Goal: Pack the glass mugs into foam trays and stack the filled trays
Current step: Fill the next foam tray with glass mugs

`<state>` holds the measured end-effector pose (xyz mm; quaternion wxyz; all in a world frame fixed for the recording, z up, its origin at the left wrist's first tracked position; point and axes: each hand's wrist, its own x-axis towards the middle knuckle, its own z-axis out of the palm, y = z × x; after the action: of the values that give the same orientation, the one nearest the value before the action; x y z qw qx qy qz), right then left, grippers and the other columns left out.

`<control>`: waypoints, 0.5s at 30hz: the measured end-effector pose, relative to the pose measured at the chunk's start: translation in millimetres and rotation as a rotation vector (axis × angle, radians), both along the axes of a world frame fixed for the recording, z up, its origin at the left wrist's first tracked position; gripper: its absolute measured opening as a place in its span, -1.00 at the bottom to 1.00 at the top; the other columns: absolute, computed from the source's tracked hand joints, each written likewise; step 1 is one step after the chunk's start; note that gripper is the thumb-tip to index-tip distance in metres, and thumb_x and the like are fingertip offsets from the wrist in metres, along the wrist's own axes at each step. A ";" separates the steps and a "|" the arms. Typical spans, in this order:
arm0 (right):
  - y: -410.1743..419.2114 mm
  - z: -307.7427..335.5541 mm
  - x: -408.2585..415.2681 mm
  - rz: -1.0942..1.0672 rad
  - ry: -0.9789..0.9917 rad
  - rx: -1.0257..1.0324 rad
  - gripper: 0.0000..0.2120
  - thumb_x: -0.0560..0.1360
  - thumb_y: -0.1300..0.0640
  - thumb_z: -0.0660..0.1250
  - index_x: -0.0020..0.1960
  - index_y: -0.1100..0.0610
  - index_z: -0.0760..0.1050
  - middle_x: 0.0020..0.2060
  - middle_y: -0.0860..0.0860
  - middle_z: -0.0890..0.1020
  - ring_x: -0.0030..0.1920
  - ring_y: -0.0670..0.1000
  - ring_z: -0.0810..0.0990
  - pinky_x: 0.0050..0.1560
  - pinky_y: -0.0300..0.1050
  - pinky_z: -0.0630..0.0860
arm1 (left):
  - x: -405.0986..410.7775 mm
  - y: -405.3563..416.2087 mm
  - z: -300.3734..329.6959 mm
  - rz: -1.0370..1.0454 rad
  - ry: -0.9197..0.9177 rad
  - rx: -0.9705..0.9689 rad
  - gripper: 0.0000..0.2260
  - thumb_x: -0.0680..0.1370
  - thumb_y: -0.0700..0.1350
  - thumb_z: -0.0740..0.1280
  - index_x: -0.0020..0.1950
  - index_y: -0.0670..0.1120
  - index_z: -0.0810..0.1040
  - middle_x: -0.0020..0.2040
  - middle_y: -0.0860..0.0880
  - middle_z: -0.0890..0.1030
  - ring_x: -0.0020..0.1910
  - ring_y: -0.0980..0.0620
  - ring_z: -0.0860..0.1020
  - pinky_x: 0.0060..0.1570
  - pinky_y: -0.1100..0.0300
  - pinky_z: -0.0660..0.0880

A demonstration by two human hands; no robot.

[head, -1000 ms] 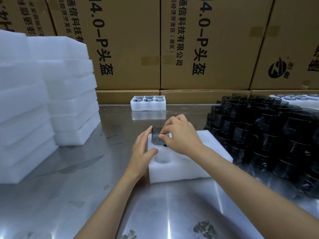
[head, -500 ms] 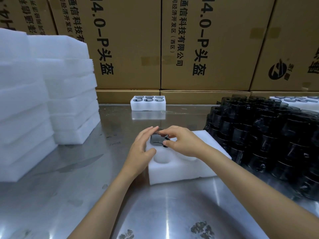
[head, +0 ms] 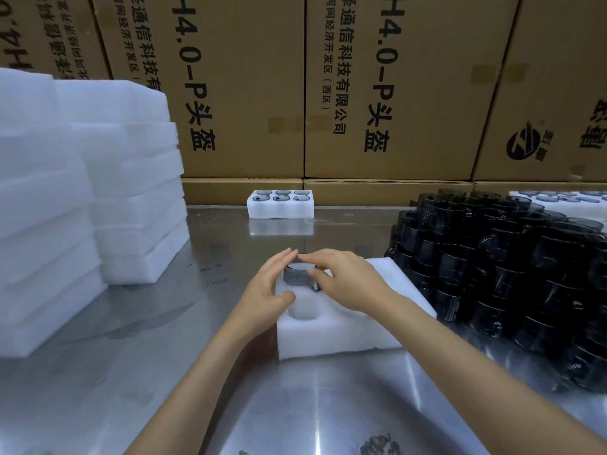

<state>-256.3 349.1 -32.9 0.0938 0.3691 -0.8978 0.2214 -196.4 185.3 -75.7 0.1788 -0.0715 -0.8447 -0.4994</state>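
A white foam tray [head: 348, 333] lies on the steel table in front of me. A dark glass mug [head: 297, 278] sits partly sunk in its far-left pocket. My right hand [head: 346, 280] reaches over the mug, fingers across the rim and thumb against its side, pinching it. On the other side, my left hand [head: 267, 292] cups the mug with straight fingers touching the rim and its thumb resting on the foam. The near-left pocket [head: 303, 311] holds nothing. My right hand hides the other pockets.
A large pile of dark glass mugs [head: 509, 267] fills the right side. Two tall stacks of foam trays [head: 131, 192] stand at the left. A filled tray [head: 281, 205] sits at the back, another [head: 565, 198] at far right. Cardboard boxes [head: 377, 93] wall the rear.
The mug has gone down from above the tray into the far-left pocket. Both hands have lowered with it, and the fingers now lie over its rim.
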 end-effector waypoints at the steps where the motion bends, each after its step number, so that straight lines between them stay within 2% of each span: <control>1: 3.5 -2.5 -0.4 -0.004 -0.014 -0.039 -0.63 0.62 0.07 0.11 0.40 -0.16 0.36 0.33 -0.19 0.46 0.30 -0.06 0.42 0.14 -0.13 0.39 | 0.1 -2.9 0.7 -0.002 -0.003 -0.021 -0.40 0.41 -0.28 0.25 0.41 0.10 0.32 0.45 0.16 0.25 0.44 0.28 0.18 0.23 0.54 0.15; 3: 8.8 -8.9 -0.3 -0.005 -0.031 -0.056 -0.59 0.62 0.08 0.06 0.45 -0.16 0.28 0.42 -0.25 0.32 0.41 -0.15 0.28 0.25 -0.19 0.30 | 0.7 -8.7 1.6 0.020 0.007 -0.058 -0.46 0.52 -0.28 0.26 0.46 0.07 0.30 0.47 0.23 0.20 0.43 0.35 0.13 0.24 0.57 0.10; 6: 9.6 -18.5 2.7 0.010 -0.032 0.026 -0.56 0.64 0.03 0.02 0.51 -0.11 0.17 0.48 -0.25 0.19 0.47 -0.20 0.11 0.35 -0.23 0.16 | 2.3 -11.5 -1.9 0.055 -0.002 -0.262 -0.52 0.61 -0.19 0.17 0.51 0.08 0.20 0.46 0.30 0.10 0.44 0.37 -0.02 0.41 0.32 -0.05; 10: 5.5 -22.0 6.0 -0.009 0.026 0.170 -0.58 0.63 0.01 -0.04 0.48 -0.03 0.24 0.49 -0.18 0.22 0.50 -0.11 0.09 0.35 -0.10 0.21 | 2.5 -14.7 -6.0 0.065 -0.117 -0.492 -0.56 0.64 -0.12 0.08 0.53 0.08 0.14 0.49 0.27 0.05 0.47 0.30 -0.07 0.44 0.17 -0.17; 13: 6.4 -20.6 5.1 -0.012 0.025 0.208 -0.58 0.63 0.01 -0.05 0.46 -0.05 0.26 0.49 -0.18 0.21 0.50 -0.08 0.10 0.34 -0.10 0.20 | 1.7 -18.2 -5.8 0.064 -0.133 -0.543 -0.58 0.65 -0.09 0.04 0.52 0.12 0.13 0.44 0.36 0.03 0.44 0.36 -0.08 0.45 0.12 -0.20; 15: 6.8 -21.4 5.3 -0.019 0.011 0.210 -0.58 0.64 -0.01 -0.05 0.48 -0.06 0.23 0.49 -0.19 0.20 0.50 -0.09 0.10 0.35 -0.11 0.19 | 2.2 -17.0 -9.9 0.070 -0.124 -0.506 -0.59 0.66 -0.07 0.03 0.51 0.16 0.11 0.40 0.40 0.01 0.43 0.38 -0.08 0.45 0.10 -0.20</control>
<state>-251.0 355.9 -54.4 0.0616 0.3696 -0.9190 0.1230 -194.2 168.3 -85.6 0.1204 -0.0543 -0.9540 -0.2693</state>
